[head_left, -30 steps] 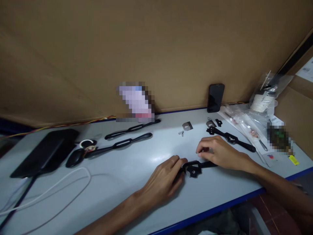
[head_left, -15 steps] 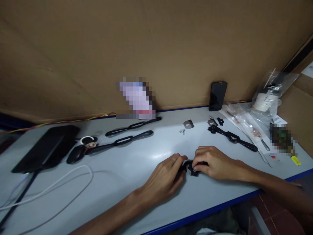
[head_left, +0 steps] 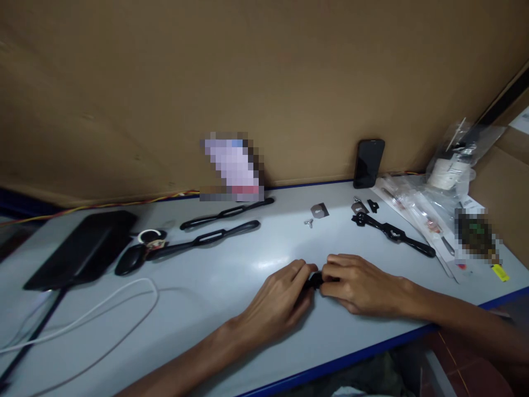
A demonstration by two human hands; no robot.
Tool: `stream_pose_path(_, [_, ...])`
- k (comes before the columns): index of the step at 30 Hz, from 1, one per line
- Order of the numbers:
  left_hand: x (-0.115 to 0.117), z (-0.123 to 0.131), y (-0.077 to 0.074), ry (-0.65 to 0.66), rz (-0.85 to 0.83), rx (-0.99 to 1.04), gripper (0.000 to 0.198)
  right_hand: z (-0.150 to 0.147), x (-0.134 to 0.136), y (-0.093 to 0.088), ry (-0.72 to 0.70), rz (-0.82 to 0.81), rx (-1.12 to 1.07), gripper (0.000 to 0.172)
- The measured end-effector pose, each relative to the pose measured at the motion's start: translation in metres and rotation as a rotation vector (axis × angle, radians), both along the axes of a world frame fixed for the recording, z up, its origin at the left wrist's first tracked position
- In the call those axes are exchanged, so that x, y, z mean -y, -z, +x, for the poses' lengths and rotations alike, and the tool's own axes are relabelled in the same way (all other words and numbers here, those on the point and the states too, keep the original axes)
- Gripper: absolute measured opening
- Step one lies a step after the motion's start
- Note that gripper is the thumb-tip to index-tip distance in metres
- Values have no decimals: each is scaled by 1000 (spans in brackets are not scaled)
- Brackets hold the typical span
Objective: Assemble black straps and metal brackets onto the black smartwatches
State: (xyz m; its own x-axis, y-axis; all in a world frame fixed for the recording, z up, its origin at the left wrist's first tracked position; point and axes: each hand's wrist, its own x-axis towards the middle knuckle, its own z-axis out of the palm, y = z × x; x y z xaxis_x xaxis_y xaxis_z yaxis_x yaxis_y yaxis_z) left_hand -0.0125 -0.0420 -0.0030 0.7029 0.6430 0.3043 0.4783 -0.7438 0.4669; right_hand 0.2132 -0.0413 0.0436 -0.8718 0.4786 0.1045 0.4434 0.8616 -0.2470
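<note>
Near the front of the table, my left hand [head_left: 289, 292] is closed around one side of a black spokeshave [head_left: 316, 279]. My right hand [head_left: 355, 284] is closed over its other side, fingers bent onto the middle. Only a short piece of the tool shows between the hands; its blade and cap are hidden. Beyond them lie a flat steel blade [head_left: 319, 210] and a small silver thumbscrew [head_left: 308, 223]. Further right is another black spokeshave body [head_left: 392, 232], with a second blade [head_left: 359, 207] and a small black cap piece [head_left: 372, 205] behind it.
Two black spokeshave bodies [head_left: 210, 237] lie left of centre, beside a black mouse-like object [head_left: 131, 260] and a black lamp-like block [head_left: 82, 248]. A white cable [head_left: 140, 280] loops at left. A phone [head_left: 369, 163] leans on the cardboard wall [head_left: 289, 82]; plastic packets [head_left: 417, 204] lie right.
My right hand has moved slightly down and left over the spokeshave. It now covers the dark plate that showed between the hands. My left hand has stayed in place.
</note>
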Motion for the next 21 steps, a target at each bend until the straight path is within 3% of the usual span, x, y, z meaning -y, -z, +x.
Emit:
stream_pose_path(10, [1, 0, 0, -4, -21, -2, 19, -4, 1, 5, 137, -149, -68, 21])
stream_pose_path(16, [0, 0, 0, -5, -21, -2, 19, -7, 8, 5, 105, 33, 62, 24])
stream_pose_path(21, [0, 1, -1, -7, -14, -1, 19, -10, 14, 2, 65, 49, 105, 22])
